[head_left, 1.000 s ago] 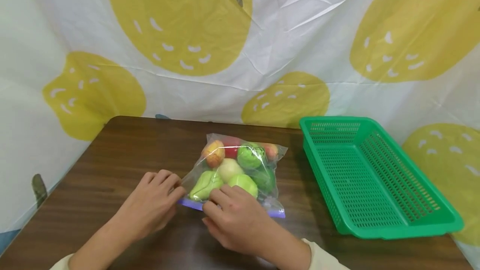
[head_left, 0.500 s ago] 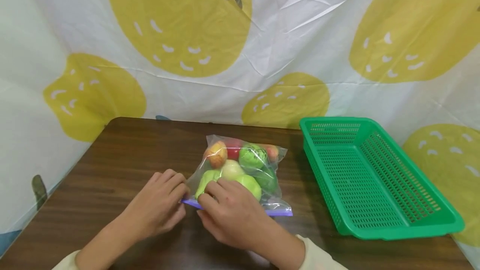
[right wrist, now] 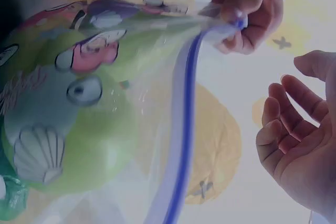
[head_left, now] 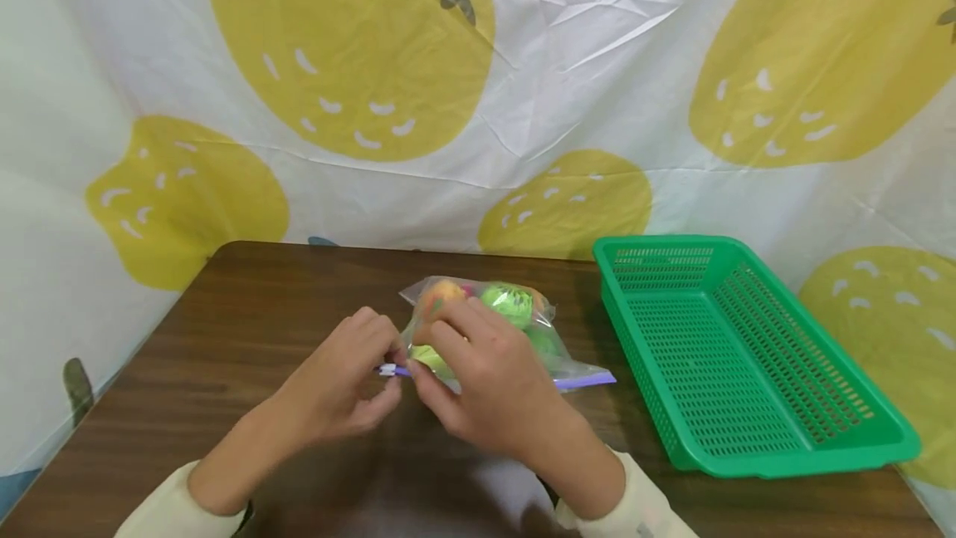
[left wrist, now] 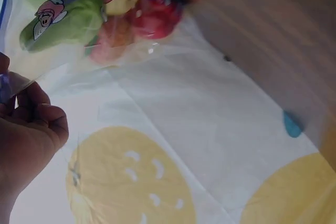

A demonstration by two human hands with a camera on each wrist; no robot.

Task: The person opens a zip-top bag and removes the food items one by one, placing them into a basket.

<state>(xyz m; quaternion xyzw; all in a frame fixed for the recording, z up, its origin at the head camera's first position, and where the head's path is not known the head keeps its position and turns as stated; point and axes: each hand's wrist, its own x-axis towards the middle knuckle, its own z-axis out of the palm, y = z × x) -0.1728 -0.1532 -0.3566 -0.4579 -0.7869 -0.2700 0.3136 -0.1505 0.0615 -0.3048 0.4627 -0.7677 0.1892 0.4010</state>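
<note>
Pinching the clear zip bag [head_left: 575, 365] between thumb and fingers of the left hand [head_left: 351, 376], at the purple strip's [head_left: 586, 380] end between eight and nine o'clock of the bag, right by a small white piece [head_left: 387, 369]. Holding nothing in the right hand [head_left: 493, 372], curving its fingers loosely, staying released and apart from the plastic in the right wrist view, while covering the bag's six o'clock side in the head view. Seeing the bag toward six o'clock from the middle of the head view, over the dark brown table [head_left: 224, 330], pointing the strip's other end between three and four. Making out, through the plastic, a yellow-orange fruit [head_left: 443, 291] at ten o'clock and a dark-streaked green ball [head_left: 509, 303] at twelve. Seeing also a green perforated basket [head_left: 792, 464] at three o'clock of the bag, standing near without touching. Facing a lemon-print curtain [head_left: 403, 218] at twelve.
</note>
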